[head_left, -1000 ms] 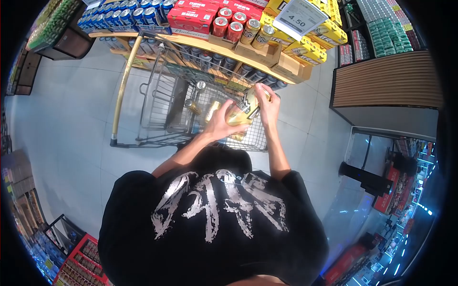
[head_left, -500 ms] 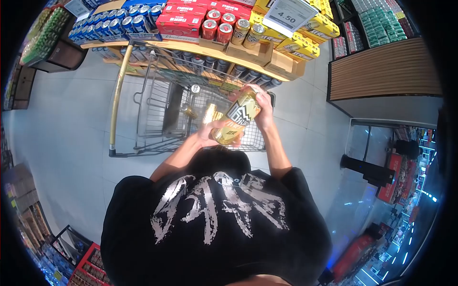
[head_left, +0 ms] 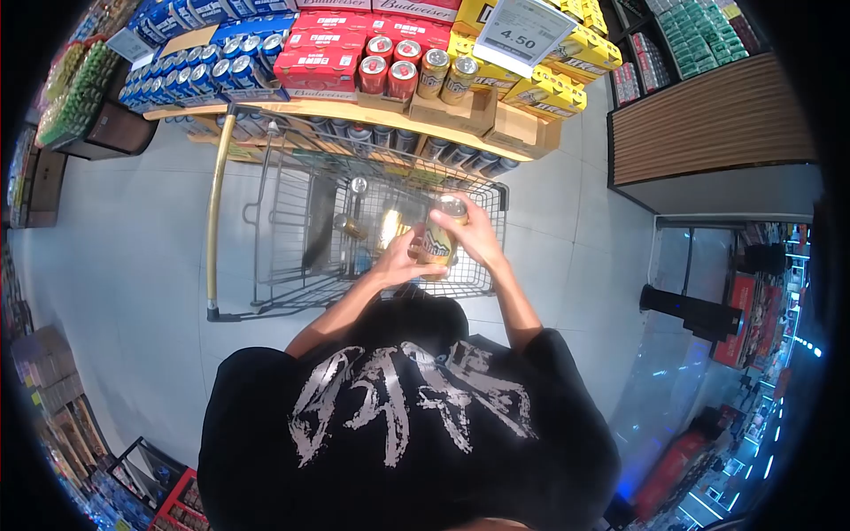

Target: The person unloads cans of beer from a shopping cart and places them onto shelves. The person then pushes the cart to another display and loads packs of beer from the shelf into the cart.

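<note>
A gold beer can (head_left: 439,245) with a dark mountain print is held nearly upright between my two hands, over the shopping cart (head_left: 270,221). My right hand (head_left: 476,234) wraps round its upper part, thumb across the front. Lower down, my left hand (head_left: 400,263) closes on the base. Inside the cart below are a can standing with its silver top (head_left: 359,185) up, a gold can lying on its side (head_left: 351,227), and a bright gold can (head_left: 389,229) beside my left hand.
Across the cart, a wooden shelf (head_left: 336,108) bears blue cans (head_left: 246,71), red Budweiser packs (head_left: 312,64), two gold cans (head_left: 434,74) and yellow cartons (head_left: 542,92). A 4.50 price sign (head_left: 521,34) stands above. At right is a slatted counter (head_left: 708,124).
Both hands have brought the can down and closer to upright, and its printed face has turned. The shelf and cart sit slightly lower in view.
</note>
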`<action>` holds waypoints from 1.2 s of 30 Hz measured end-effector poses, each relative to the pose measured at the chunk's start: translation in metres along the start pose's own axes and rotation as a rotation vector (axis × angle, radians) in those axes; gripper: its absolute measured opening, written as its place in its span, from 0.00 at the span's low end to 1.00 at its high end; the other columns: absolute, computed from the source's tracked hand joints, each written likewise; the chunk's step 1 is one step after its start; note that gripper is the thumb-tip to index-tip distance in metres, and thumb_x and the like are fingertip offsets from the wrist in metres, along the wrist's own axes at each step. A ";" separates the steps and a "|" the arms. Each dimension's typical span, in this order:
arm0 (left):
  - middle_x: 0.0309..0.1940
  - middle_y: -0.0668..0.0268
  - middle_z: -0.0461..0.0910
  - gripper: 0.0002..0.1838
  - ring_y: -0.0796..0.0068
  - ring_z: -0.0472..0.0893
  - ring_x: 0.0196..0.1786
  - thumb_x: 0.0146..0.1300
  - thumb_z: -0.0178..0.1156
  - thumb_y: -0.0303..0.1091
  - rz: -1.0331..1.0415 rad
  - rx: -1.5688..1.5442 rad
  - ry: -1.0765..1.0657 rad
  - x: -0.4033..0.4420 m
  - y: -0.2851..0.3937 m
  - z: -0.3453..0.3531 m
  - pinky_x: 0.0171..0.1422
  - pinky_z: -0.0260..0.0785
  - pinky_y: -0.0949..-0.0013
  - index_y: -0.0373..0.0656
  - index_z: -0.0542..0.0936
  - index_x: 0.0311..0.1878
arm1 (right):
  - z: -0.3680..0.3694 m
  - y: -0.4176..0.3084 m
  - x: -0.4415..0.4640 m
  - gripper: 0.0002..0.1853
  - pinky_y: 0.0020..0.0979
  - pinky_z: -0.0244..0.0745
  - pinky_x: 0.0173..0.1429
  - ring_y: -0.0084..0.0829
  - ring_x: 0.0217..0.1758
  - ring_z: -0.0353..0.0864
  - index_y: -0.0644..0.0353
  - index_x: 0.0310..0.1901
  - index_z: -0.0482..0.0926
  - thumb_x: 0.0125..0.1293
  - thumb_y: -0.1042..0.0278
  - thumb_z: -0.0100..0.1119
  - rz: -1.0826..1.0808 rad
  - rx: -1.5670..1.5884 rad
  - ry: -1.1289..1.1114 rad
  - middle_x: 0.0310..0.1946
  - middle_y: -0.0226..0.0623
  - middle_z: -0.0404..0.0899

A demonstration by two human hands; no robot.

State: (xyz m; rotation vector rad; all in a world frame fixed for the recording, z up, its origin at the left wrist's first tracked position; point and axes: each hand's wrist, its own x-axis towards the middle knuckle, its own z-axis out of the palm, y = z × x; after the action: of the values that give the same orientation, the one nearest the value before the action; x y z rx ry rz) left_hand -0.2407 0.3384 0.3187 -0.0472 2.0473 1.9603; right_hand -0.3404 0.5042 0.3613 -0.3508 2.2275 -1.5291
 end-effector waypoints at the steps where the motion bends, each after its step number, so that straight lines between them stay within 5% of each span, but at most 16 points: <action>1: 0.54 0.51 0.81 0.51 0.59 0.84 0.56 0.46 0.82 0.47 -0.022 0.016 0.002 0.006 -0.005 0.001 0.61 0.78 0.59 0.39 0.67 0.70 | -0.005 0.005 0.002 0.33 0.33 0.80 0.53 0.29 0.45 0.87 0.62 0.54 0.80 0.55 0.45 0.78 -0.035 -0.044 0.006 0.42 0.39 0.87; 7: 0.48 0.54 0.83 0.49 0.61 0.85 0.50 0.43 0.83 0.50 0.196 0.453 0.280 0.069 -0.004 0.002 0.57 0.78 0.59 0.38 0.71 0.67 | -0.044 -0.010 0.021 0.35 0.34 0.80 0.57 0.30 0.49 0.87 0.62 0.53 0.78 0.49 0.50 0.83 -0.118 -0.077 0.095 0.44 0.40 0.87; 11: 0.56 0.51 0.82 0.46 0.56 0.82 0.59 0.40 0.82 0.52 0.173 0.259 0.250 0.136 0.032 -0.014 0.65 0.74 0.57 0.38 0.75 0.61 | -0.077 -0.001 0.088 0.35 0.35 0.80 0.58 0.31 0.49 0.87 0.63 0.55 0.80 0.49 0.51 0.82 -0.156 -0.030 0.190 0.45 0.40 0.87; 16: 0.75 0.55 0.64 0.48 0.56 0.65 0.76 0.46 0.80 0.44 0.354 0.459 0.248 0.217 0.044 -0.052 0.79 0.60 0.60 0.38 0.70 0.70 | -0.105 -0.025 0.157 0.40 0.39 0.79 0.60 0.39 0.55 0.83 0.64 0.59 0.78 0.45 0.52 0.82 -0.240 -0.238 0.303 0.49 0.44 0.83; 19: 0.76 0.57 0.63 0.42 0.55 0.63 0.77 0.54 0.75 0.41 0.510 0.810 0.163 0.253 0.036 -0.080 0.80 0.58 0.58 0.39 0.70 0.71 | -0.128 -0.006 0.205 0.41 0.41 0.74 0.66 0.43 0.61 0.78 0.59 0.61 0.77 0.42 0.55 0.83 -0.365 -0.471 0.419 0.52 0.46 0.78; 24: 0.79 0.58 0.58 0.38 0.54 0.61 0.78 0.62 0.66 0.33 0.379 0.919 0.190 0.283 0.023 -0.081 0.80 0.57 0.57 0.40 0.64 0.75 | -0.139 0.022 0.270 0.42 0.42 0.72 0.68 0.47 0.61 0.76 0.52 0.62 0.78 0.39 0.58 0.83 -0.282 -0.508 0.419 0.54 0.48 0.75; 29: 0.78 0.59 0.59 0.38 0.53 0.61 0.77 0.56 0.53 0.16 0.698 0.746 0.156 0.312 0.067 -0.078 0.79 0.57 0.54 0.40 0.66 0.74 | -0.127 0.057 0.305 0.39 0.42 0.72 0.68 0.50 0.61 0.75 0.55 0.60 0.78 0.41 0.61 0.81 -0.278 -0.478 0.442 0.55 0.51 0.75; 36: 0.77 0.73 0.64 0.40 0.59 0.57 0.80 0.52 0.51 0.15 0.630 1.120 0.058 0.345 0.074 -0.092 0.84 0.43 0.48 0.48 0.70 0.73 | -0.116 0.074 0.315 0.30 0.44 0.73 0.66 0.53 0.60 0.74 0.59 0.56 0.78 0.47 0.69 0.73 -0.225 -0.370 0.461 0.51 0.54 0.77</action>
State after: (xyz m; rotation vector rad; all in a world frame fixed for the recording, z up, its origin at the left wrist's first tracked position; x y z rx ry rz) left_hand -0.6049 0.3171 0.3089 0.8589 3.1228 0.7290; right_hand -0.6705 0.4920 0.2680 -0.3984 2.9342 -1.4058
